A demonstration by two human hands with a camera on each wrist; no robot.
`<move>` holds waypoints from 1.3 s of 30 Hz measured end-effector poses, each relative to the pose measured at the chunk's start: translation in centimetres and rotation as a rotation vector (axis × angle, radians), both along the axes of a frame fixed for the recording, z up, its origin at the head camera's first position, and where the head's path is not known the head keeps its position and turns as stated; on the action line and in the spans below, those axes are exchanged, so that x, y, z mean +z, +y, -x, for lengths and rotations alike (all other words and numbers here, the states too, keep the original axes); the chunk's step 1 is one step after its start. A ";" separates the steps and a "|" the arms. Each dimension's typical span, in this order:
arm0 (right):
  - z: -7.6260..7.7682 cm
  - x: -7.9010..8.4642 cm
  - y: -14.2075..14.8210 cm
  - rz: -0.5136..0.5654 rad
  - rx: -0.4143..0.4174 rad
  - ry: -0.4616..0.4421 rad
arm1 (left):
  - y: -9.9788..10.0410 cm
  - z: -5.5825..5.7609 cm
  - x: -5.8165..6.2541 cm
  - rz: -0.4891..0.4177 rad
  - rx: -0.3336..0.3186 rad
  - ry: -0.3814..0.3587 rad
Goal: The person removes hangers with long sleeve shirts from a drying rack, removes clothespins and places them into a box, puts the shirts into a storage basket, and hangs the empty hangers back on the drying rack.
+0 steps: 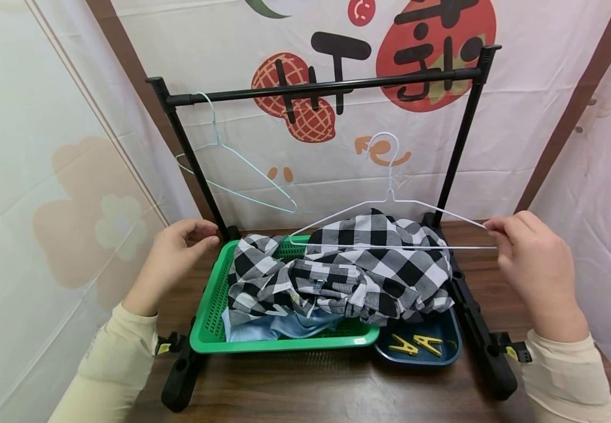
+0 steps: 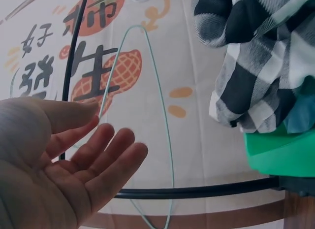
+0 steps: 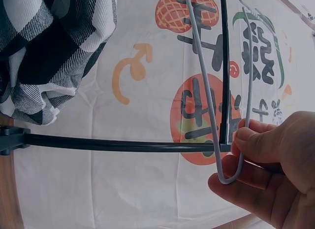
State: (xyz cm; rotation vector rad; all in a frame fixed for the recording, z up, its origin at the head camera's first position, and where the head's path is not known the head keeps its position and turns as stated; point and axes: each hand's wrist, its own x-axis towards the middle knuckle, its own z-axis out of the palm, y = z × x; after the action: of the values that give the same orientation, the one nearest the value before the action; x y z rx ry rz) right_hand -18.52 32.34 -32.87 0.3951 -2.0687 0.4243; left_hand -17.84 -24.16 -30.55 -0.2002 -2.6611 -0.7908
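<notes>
In the head view my right hand (image 1: 535, 264) pinches one end of a white wire hanger (image 1: 361, 245), held level above the laundry with its hook up. The right wrist view shows the bent hanger end (image 3: 229, 179) between thumb and fingers. My left hand (image 1: 173, 258) is held up beside the rack's left post, fingers loosely bent and holding nothing. A black-and-white checked shirt (image 1: 379, 276) lies crumpled behind the hanger, across a green basket (image 1: 284, 346) and a blue basket (image 1: 416, 359). Light blue cloth (image 1: 284, 326) shows beneath the shirt.
A black clothes rack (image 1: 311, 88) stands over the baskets. A mint wire hanger (image 1: 252, 167) hangs from its bar at the left. Yellow clothespins (image 1: 403, 345) lie in the blue basket. A brown wooden table (image 1: 305, 388) is underneath, with a printed curtain (image 1: 337, 170) behind.
</notes>
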 end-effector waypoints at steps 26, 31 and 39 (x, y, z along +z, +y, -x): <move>0.0 0.0 0.3 -0.057 -0.005 -0.029 | -2.1 8.8 3.3 -0.504 0.293 0.292; 0.0 0.2 0.2 -0.042 -0.001 -0.011 | -2.9 11.0 3.3 -0.570 0.326 0.310; 0.1 0.1 0.5 -0.053 -0.013 -0.012 | -4.2 14.1 2.1 -0.664 0.347 0.274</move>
State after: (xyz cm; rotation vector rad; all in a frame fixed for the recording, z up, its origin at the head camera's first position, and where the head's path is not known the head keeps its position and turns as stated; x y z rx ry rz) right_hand -18.60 32.83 -32.75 0.4116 -2.0962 0.3649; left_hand -31.91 -28.37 -28.44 0.2941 -1.9711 -1.3466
